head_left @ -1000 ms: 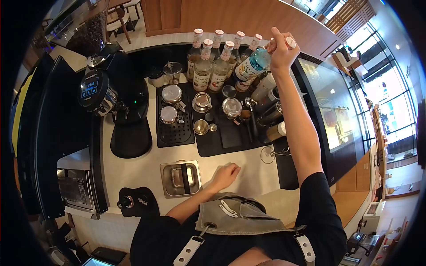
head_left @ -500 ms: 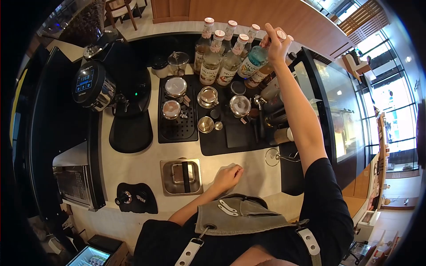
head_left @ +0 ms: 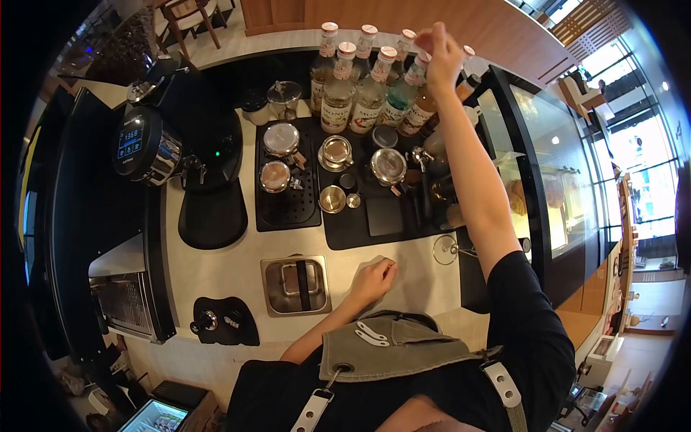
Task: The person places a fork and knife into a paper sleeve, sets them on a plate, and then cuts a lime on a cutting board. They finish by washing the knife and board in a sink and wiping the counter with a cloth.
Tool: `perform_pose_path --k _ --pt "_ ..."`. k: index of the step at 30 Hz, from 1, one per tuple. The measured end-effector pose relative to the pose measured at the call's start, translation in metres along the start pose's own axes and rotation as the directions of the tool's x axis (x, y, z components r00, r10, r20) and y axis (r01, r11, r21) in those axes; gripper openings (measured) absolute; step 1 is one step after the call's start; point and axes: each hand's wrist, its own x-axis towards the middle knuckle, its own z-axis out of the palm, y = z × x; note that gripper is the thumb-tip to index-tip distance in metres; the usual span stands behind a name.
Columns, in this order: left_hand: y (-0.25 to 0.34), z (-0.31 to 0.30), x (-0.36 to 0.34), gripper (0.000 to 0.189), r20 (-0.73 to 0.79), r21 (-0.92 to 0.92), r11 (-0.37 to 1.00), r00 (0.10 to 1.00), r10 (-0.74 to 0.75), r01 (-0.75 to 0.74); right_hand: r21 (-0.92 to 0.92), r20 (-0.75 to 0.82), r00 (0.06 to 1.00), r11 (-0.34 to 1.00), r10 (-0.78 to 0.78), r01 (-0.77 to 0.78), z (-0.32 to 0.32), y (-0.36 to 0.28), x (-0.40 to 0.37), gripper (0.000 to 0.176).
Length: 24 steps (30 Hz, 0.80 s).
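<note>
My right hand [head_left: 442,63] is stretched out to the back row of glass syrup bottles. Its fingers are straight and apart, beside the neck of the bottle with teal liquid [head_left: 400,96]; whether a fingertip still touches that neck is hard to see. Bottles of clear syrup [head_left: 337,101] with white caps stand just left of it, and an amber syrup bottle [head_left: 416,117] stands below the hand. My left hand [head_left: 373,281] is loosely curled over the pale counter, right of the steel sink insert [head_left: 268,297], with nothing visible in it.
Steel pitchers [head_left: 389,166] and small metal cups [head_left: 332,199] sit on black mats. A coffee grinder [head_left: 149,147] with a lit display is at left, a tamper [head_left: 207,320] at front left. A glass display case [head_left: 554,155] bounds the right. A wire whisk [head_left: 445,250] lies near my right arm.
The teal bottle has shifted left and stands more upright among the others. My right hand has loosened from around its neck, fingers now straightened. My left hand has barely moved.
</note>
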Motion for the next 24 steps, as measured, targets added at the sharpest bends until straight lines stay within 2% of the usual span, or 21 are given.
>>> perform_pose_path --k 1,3,6,7,9,12,15,16,19,20,24 --pt "0.001 0.000 0.000 0.021 -0.005 -0.002 1.000 1.000 -0.002 0.002 0.060 -0.057 0.996 0.995 -0.075 0.079 -0.003 -0.030 -0.002 0.036" --pt "0.002 -0.001 0.001 0.021 -0.009 0.001 1.000 1.000 -0.003 0.003 -0.231 -0.166 0.929 0.929 -0.330 0.289 -0.029 -0.043 0.002 0.036" --pt "0.007 -0.003 0.001 0.021 0.010 0.013 1.000 1.000 0.005 -0.005 -0.383 -0.256 0.921 0.906 -0.293 0.182 -0.055 -0.013 0.001 0.046" --pt "0.006 -0.001 0.002 0.021 0.003 0.010 0.999 0.999 0.032 -0.032 -0.471 -0.235 0.944 0.877 -0.230 0.096 -0.056 -0.002 -0.006 0.050" --pt "0.001 0.002 0.004 0.020 -0.015 0.012 0.996 0.996 0.087 -0.087 -0.346 -0.277 0.958 0.922 0.075 -0.172 -0.053 0.040 -0.012 0.038" --pt "0.000 0.005 0.005 0.019 -0.043 0.042 0.990 0.990 0.134 -0.132 -0.293 -0.152 0.945 0.900 0.291 -0.324 -0.054 0.062 -0.019 0.043" --pt "0.000 0.005 0.005 0.019 -0.026 0.036 0.994 0.994 0.108 -0.107 -0.144 -0.215 0.942 0.945 0.259 -0.292 -0.049 0.068 -0.012 0.041" --pt "0.000 0.005 0.004 0.020 -0.022 0.020 0.995 0.995 0.099 -0.099 -0.131 -0.265 0.948 0.967 0.178 -0.219 -0.046 0.065 -0.014 0.037" --pt "0.004 0.002 0.004 0.020 -0.036 0.039 0.996 0.996 0.079 -0.077 -0.165 -0.302 0.938 0.960 0.170 -0.227 -0.045 0.063 -0.012 0.033" --pt "0.003 0.002 0.003 0.021 -0.032 0.030 0.998 0.997 0.063 -0.062 -0.221 -0.295 0.947 0.954 0.130 -0.200 -0.043 0.065 -0.011 0.031" --pt "0.008 0.002 0.004 0.021 -0.012 0.020 1.000 1.000 0.014 -0.014 -0.243 -0.260 0.959 0.954 0.112 -0.177 -0.041 0.066 -0.011 0.029"
